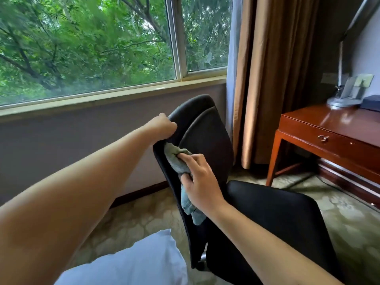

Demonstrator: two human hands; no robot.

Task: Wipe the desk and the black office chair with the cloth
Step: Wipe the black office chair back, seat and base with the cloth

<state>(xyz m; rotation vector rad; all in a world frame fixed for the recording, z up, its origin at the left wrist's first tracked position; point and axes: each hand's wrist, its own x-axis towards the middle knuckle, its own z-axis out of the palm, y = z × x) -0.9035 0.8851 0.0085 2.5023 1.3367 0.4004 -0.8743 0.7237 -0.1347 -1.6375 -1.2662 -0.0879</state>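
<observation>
While the left hand (164,125) grips the chair (205,136) back's edge, the right hand (200,182), fingers curled round the cloth (176,161), presses it there; best worked downward, back held steady.

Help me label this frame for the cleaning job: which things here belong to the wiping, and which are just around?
Part of the job:
cloth, held in the right hand
black office chair, its backrest edge gripped by the left hand
desk

Just around:
lamp on the desk
dark box on the desk
curtain
window
</observation>
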